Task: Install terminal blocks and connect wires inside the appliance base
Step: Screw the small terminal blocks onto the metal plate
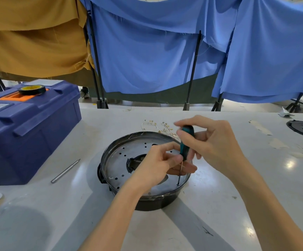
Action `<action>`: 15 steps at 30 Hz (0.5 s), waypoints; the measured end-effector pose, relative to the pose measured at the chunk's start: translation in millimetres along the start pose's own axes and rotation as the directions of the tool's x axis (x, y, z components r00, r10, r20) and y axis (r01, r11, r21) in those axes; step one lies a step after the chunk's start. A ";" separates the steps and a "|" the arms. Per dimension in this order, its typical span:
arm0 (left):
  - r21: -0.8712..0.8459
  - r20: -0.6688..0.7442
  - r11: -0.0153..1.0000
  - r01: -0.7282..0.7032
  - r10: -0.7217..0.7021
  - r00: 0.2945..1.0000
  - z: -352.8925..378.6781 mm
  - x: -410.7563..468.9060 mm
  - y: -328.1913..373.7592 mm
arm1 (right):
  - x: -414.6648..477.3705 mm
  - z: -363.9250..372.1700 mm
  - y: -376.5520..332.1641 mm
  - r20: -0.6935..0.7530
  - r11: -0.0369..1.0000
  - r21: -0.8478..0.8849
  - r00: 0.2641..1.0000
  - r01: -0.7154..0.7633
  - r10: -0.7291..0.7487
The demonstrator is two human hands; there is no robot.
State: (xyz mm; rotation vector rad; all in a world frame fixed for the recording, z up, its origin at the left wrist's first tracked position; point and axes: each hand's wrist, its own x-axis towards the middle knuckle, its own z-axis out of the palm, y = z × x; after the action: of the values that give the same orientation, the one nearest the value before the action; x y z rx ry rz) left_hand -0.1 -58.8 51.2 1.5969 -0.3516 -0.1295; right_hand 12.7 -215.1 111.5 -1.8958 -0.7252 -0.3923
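Appliance base (pixel 156 203): you seem to be driving a screw (pixel 178 183) at its near rim. Right hand (pixel 216 142) grips the screwdriver (pixel 186 142) up top, left hand (pixel 158 163) pinches lower; hold it upright.

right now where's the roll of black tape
In the head view the tape roll lies at the far left, flat on the lid of the blue toolbox, over its orange handle, well away from the appliance base.
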 end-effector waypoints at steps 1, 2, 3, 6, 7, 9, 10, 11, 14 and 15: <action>-0.001 0.001 1.000 0.000 0.000 1.000 0.0 -0.5 0.1 | -1.3 -0.2 0.5 -0.024 1.000 -0.007 1.000 0.019 -0.019; -0.013 0.002 1.000 0.000 0.000 1.000 0.3 -0.8 0.1 | -2.4 0.1 1.6 -0.060 0.999 -0.037 0.998 0.027 -0.029; -0.033 -0.002 0.999 -0.007 0.007 1.000 1.0 -0.5 0.2 | -2.6 0.4 2.8 -0.099 0.997 -0.077 0.995 0.027 -0.034; -0.079 0.005 0.996 -0.046 0.047 0.999 6.1 2.1 0.8 | -1.2 1.7 5.7 -0.202 0.977 -0.213 0.977 0.026 -0.070; -0.077 0.007 0.996 -0.047 0.048 0.999 7.8 3.4 0.9 | -0.1 3.2 6.1 -0.221 0.963 -0.267 0.971 0.029 -0.091; -0.063 0.022 0.997 -0.037 0.039 0.999 9.7 6.3 0.6 | 2.7 6.9 5.2 -0.242 0.920 -0.389 0.960 0.037 -0.141; -0.058 0.032 0.998 -0.029 0.031 0.999 9.7 7.3 0.8 | 4.1 8.1 4.8 -0.249 0.895 -0.444 0.955 0.032 -0.158; -0.054 0.042 0.998 -0.023 0.025 0.999 9.7 7.6 0.6 | 4.9 9.0 4.1 -0.257 0.875 -0.484 0.952 0.023 -0.167; -0.060 0.040 0.998 -0.007 0.009 0.999 9.2 5.1 0.4 | 3.3 12.3 0.0 -0.275 0.827 -0.562 0.938 0.020 -0.210; -0.065 0.034 0.998 0.003 0.000 0.999 8.7 3.3 0.9 | 2.4 14.7 -1.8 -0.266 0.807 -0.589 0.937 0.029 -0.227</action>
State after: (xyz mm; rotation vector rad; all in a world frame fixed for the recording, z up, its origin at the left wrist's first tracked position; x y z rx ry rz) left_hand 0.3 -68.1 52.0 1.5319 -0.3689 -0.1676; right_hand 12.6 -200.5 107.9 -2.2677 -0.5441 -1.0948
